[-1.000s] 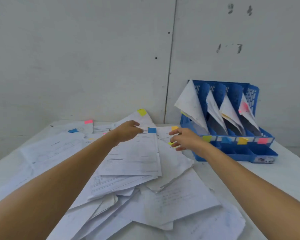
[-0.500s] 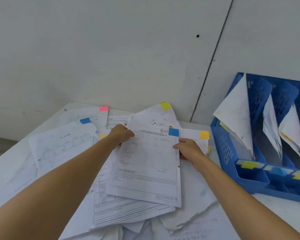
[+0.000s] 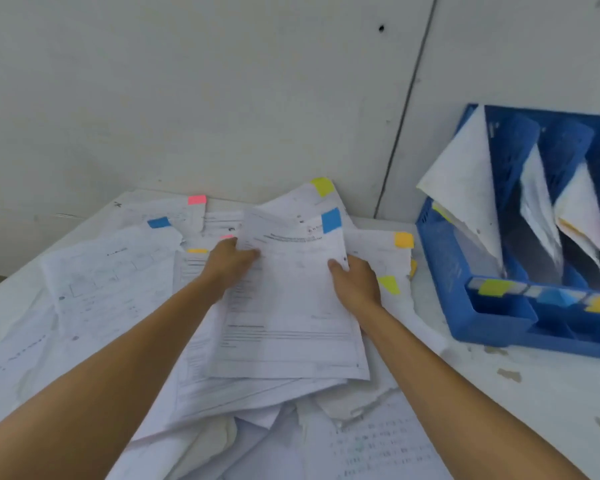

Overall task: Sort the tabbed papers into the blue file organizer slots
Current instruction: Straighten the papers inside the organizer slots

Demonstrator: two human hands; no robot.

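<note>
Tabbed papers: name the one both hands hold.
The sheet with the blue tab at its top right, gripped by left hand and right hand; the rest lie in the pile.

The top sheet (image 3: 291, 306) was white with grey printed lines and carried a blue tab (image 3: 331, 220). Other sheets (image 3: 111, 271) bore a pink tab (image 3: 197, 199), a yellow-green tab (image 3: 321, 186) and an orange tab (image 3: 404, 240). The file organizer (image 3: 492, 323) was blue; the counter (image 3: 541, 403) white, flecked grey-brown; the wall (image 3: 187, 98) pale grey.
</note>
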